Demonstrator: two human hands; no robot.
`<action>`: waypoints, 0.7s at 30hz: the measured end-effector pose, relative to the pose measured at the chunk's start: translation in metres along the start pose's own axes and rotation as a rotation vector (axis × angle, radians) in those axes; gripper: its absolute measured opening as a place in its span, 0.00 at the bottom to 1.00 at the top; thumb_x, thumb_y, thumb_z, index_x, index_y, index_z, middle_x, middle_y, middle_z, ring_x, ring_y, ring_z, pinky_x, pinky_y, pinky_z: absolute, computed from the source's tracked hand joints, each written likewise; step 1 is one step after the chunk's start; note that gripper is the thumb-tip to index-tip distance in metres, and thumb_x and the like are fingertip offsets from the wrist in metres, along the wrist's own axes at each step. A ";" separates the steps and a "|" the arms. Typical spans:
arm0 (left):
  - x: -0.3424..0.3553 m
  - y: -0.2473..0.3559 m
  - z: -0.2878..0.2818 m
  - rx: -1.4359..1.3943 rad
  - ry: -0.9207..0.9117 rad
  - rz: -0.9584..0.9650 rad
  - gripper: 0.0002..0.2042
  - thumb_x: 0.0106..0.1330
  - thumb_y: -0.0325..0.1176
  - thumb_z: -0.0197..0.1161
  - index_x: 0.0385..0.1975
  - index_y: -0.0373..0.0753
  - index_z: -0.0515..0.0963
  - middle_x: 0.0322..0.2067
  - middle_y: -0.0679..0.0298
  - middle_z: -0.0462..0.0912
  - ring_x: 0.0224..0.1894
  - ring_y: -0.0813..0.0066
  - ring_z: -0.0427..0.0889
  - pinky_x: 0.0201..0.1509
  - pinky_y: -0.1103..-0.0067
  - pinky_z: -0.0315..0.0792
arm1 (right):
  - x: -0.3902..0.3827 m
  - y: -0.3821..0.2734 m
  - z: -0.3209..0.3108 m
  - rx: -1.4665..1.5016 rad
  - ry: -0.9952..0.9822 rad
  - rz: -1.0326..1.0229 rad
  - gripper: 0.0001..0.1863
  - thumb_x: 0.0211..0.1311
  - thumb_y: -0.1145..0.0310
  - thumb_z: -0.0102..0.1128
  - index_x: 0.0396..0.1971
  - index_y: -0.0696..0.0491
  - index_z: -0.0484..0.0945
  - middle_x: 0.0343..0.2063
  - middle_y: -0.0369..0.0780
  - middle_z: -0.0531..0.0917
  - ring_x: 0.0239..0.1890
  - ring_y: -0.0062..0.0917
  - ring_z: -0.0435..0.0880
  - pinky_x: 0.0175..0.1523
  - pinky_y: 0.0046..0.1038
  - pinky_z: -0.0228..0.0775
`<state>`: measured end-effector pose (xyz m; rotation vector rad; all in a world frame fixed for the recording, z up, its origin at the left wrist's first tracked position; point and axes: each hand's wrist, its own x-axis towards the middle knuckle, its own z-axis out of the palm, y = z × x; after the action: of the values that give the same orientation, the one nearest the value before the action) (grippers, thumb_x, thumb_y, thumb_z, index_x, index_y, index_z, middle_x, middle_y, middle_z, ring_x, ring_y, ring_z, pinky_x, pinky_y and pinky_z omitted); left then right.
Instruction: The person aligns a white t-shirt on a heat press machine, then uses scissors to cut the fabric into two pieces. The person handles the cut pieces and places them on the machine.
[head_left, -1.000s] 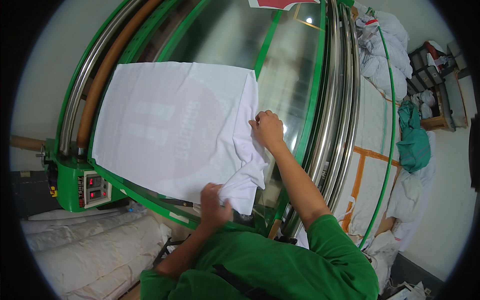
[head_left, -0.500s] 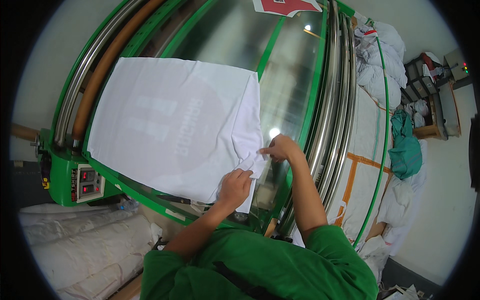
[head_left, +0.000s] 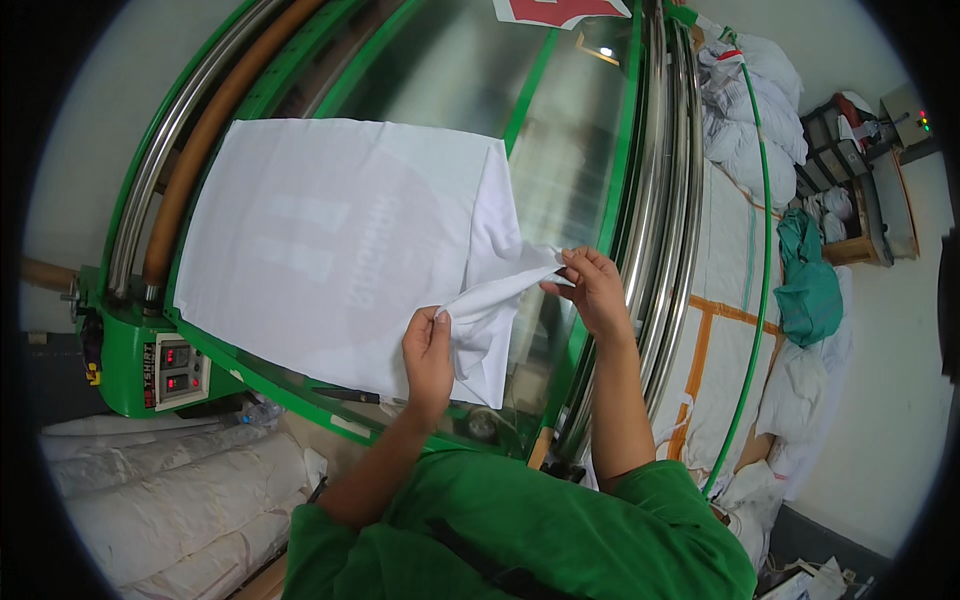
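Note:
A white piece of fabric [head_left: 320, 240] lies spread over the glossy bed [head_left: 565, 165] of a green-framed roller machine. Faint printing shows through it. My left hand [head_left: 428, 360] is closed on the fabric near its front right part, thumb along the top. Raised a little above the bed, a fold of the same cloth stretches from there to my right hand [head_left: 597, 295], whose thumb and finger pinch its right end. Loose creases gather beneath the fold. The fingertips' undersides are partly hidden by cloth.
A red-and-white cut piece [head_left: 562, 10] lies at the bed's far end. Shiny metal rollers [head_left: 655, 200] run along the right, and a brown roller [head_left: 185, 170] on the left. A control box [head_left: 180, 370] sits front left. Wrapped rolls [head_left: 190, 500] and white sacks [head_left: 745, 110] stand around.
Both hands have lifted the cloth's right part. My right hand now pinches its end, further up and right; my left hand has moved slightly left and up, drawing a fold between them.

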<state>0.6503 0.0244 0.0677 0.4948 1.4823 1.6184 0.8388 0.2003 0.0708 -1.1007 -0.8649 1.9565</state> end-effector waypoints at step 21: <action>-0.029 -0.021 0.064 0.208 -0.336 -0.273 0.24 0.56 0.29 0.76 0.51 0.30 0.73 0.41 0.55 0.84 0.45 0.68 0.83 0.51 0.72 0.77 | 0.125 -0.037 -0.046 0.174 0.102 -0.259 0.27 0.64 0.71 0.69 0.63 0.58 0.75 0.52 0.43 0.80 0.52 0.30 0.81 0.60 0.31 0.75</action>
<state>0.7226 0.0380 0.0690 0.6179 1.3981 1.1142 0.8420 0.3327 0.0315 -0.9289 -0.7284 1.7110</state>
